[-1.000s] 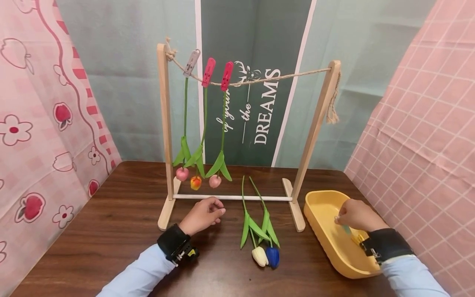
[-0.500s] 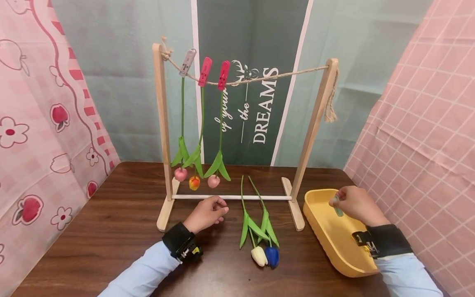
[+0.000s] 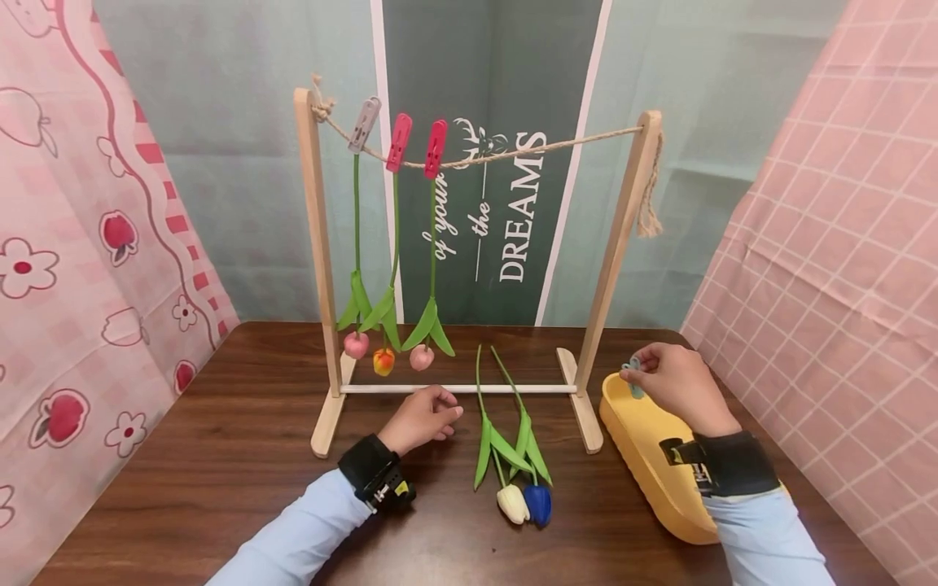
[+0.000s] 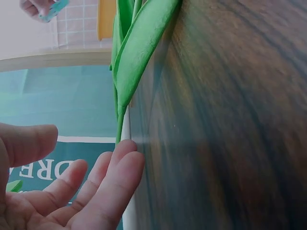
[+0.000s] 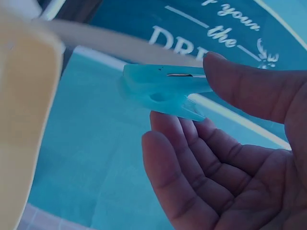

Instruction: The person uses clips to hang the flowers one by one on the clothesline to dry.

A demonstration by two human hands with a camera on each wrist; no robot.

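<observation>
My right hand (image 3: 677, 382) pinches a teal clothespin (image 5: 160, 88) between thumb and fingers, just above the far end of the yellow tray (image 3: 645, 472). Over the table my left hand (image 3: 423, 419) hovers with relaxed fingers, holding nothing. Just to its right lie a white tulip (image 3: 513, 504) and a blue tulip (image 3: 538, 505), stems pointing away from me. Their green leaves (image 4: 139, 52) rise beyond my left fingertips in the left wrist view. On the rope, a grey clothespin (image 3: 364, 124), a pink clothespin (image 3: 399, 142) and a red clothespin (image 3: 436, 149) hold three tulips, blooms downward.
The rope (image 3: 550, 148) spans a wooden frame, from its left post (image 3: 317, 236) to its right post (image 3: 619, 244). A white crossbar (image 3: 542, 390) joins the feet low over the brown table (image 3: 183, 456). Curtains (image 3: 806, 268) enclose the back and sides.
My right hand has lifted the teal clothespin up from inside the tray and moved toward the tray's far left end. My left hand has shifted slightly right.
</observation>
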